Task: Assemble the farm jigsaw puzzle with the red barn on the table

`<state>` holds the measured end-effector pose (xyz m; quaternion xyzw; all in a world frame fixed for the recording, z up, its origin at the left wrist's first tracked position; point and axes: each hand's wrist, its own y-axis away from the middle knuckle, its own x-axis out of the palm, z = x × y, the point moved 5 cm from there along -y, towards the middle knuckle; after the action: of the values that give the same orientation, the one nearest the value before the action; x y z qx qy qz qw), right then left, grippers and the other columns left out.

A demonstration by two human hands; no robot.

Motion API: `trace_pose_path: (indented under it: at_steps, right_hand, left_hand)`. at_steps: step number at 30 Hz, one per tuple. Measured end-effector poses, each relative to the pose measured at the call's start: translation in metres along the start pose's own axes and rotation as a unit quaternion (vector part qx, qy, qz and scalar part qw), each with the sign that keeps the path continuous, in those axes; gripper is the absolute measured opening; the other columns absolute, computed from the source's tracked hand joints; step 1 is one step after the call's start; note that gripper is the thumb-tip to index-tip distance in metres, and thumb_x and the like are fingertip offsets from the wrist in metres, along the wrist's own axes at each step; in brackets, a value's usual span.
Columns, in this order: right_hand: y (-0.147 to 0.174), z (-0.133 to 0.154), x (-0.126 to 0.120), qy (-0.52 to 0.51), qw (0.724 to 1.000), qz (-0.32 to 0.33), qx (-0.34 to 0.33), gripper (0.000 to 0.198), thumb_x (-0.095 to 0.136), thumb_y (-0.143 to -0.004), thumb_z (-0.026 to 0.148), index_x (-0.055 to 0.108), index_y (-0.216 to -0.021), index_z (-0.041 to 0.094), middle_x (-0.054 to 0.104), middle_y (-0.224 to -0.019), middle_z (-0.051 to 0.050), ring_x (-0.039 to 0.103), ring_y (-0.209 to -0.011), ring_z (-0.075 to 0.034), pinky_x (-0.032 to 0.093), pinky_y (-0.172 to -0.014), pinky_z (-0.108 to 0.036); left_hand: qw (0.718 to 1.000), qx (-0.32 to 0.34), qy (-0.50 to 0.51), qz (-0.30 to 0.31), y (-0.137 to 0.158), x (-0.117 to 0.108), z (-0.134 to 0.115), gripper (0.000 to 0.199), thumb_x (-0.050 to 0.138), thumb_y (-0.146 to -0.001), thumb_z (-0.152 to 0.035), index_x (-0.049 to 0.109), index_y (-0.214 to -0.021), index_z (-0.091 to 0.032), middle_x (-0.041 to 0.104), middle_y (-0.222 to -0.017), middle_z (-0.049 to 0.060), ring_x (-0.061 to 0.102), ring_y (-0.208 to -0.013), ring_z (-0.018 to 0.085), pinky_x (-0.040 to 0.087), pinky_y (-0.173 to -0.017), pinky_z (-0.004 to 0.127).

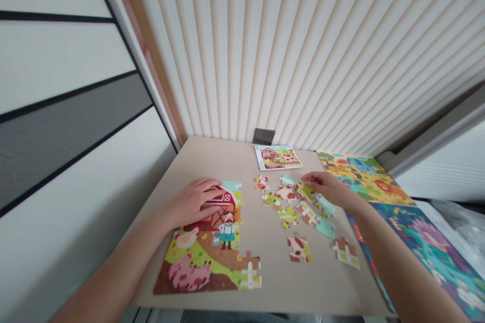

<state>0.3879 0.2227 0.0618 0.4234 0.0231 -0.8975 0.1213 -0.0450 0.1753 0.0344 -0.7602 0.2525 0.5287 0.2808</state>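
Observation:
A partly assembled farm jigsaw puzzle (204, 262) lies on the left of the table, showing a red barn, a farmer, a hen and a pig. My left hand (195, 202) rests flat on its upper left, fingers spread over the barn. Several loose jigsaw pieces (288, 216) are scattered to the right of it. Among them, my right hand (322, 184) has its fingertips closed on a green puzzle piece (304, 192); its thumb is partly hidden. Nearer me lie a cow-patterned piece (298, 249) and a fence piece (346, 252).
A picture card (278, 157) of the farm scene lies at the back of the beige table (227, 161). Behind it are a wall socket (263, 136) and a ribbed wall panel (242, 50). Colourful animal (364, 174) and undersea pictures (428, 247) lie at the right.

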Motion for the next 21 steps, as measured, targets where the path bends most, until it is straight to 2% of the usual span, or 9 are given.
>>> trace_pose_path:
  at_steps: [3,6,11,16,21]
  right_hand:
    - [0.01,-0.007,0.0,0.042,0.999,0.013,0.002,0.033,0.061,-0.093,0.044,0.081,-0.105,0.02,0.074,-0.079,-0.004,0.063,-0.07,-0.019,0.047,-0.064,-0.029]
    - [0.014,-0.004,0.003,0.088,0.996,-0.015,0.007,0.03,0.06,-0.095,0.036,0.08,-0.113,0.022,0.077,-0.088,-0.007,0.067,-0.075,-0.021,0.049,-0.071,-0.031]
    - [0.031,0.014,-0.002,0.137,0.988,-0.072,-0.008,0.031,0.056,-0.1,0.032,0.077,-0.12,0.021,0.075,-0.122,-0.013,0.069,-0.11,-0.027,0.05,-0.098,-0.039]
    - [0.088,0.02,-0.005,0.196,0.973,-0.116,-0.033,0.034,0.048,-0.106,0.037,0.075,-0.122,0.022,0.076,-0.12,-0.012,0.072,-0.109,-0.028,0.055,-0.097,-0.042]
    - [0.163,-0.001,0.008,0.235,0.963,-0.133,-0.008,0.032,0.049,-0.107,0.04,0.076,-0.117,0.027,0.078,-0.118,-0.009,0.074,-0.107,-0.027,0.06,-0.09,-0.041]
  left_hand:
    - [1.0,-0.001,-0.004,0.012,0.0,0.002,0.001,0.036,0.056,-0.105,-0.05,0.069,-0.133,-0.032,0.061,-0.144,0.006,0.056,-0.134,0.027,0.044,-0.115,0.043]
    - [1.0,0.0,-0.007,0.016,0.0,0.001,0.002,0.036,0.055,-0.106,-0.05,0.069,-0.134,-0.032,0.061,-0.145,0.006,0.057,-0.133,0.026,0.044,-0.115,0.042]
    - [1.0,0.001,-0.005,0.01,0.001,0.002,0.004,0.036,0.056,-0.105,-0.048,0.07,-0.134,-0.033,0.061,-0.145,0.005,0.057,-0.133,0.026,0.043,-0.117,0.042]
    - [1.0,0.006,-0.011,-0.003,0.003,0.007,0.01,0.038,0.058,-0.104,-0.049,0.07,-0.136,-0.034,0.061,-0.145,0.005,0.058,-0.132,0.027,0.043,-0.117,0.041]
    - [1.0,0.003,-0.016,0.002,0.005,0.011,0.015,0.038,0.057,-0.104,-0.05,0.07,-0.137,-0.035,0.06,-0.146,0.005,0.057,-0.133,0.026,0.044,-0.118,0.043]
